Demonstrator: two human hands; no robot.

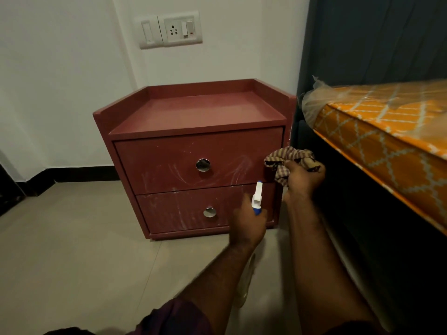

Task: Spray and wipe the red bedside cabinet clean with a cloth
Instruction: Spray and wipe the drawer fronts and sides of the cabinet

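The red bedside cabinet (pixel 193 151) stands on the floor against the white wall, with two drawers and round metal knobs. White streaks and smears mark both drawer fronts. My left hand (pixel 249 221) grips a spray bottle (pixel 257 197) with a white and blue head, its nozzle pointing up towards the drawers; the bottle's body is hidden behind the hand. My right hand (pixel 303 180) holds a bunched checked cloth (pixel 286 160) in front of the top drawer's right end. The cabinet's top tray is dusty and bare.
A bed with an orange patterned mattress (pixel 387 131) in plastic wrap stands close on the right, next to the cabinet. A dark headboard (pixel 362 44) rises behind it. A wall socket panel (pixel 171 30) sits above the cabinet. Grey floor tiles (pixel 72 238) spread to the left.
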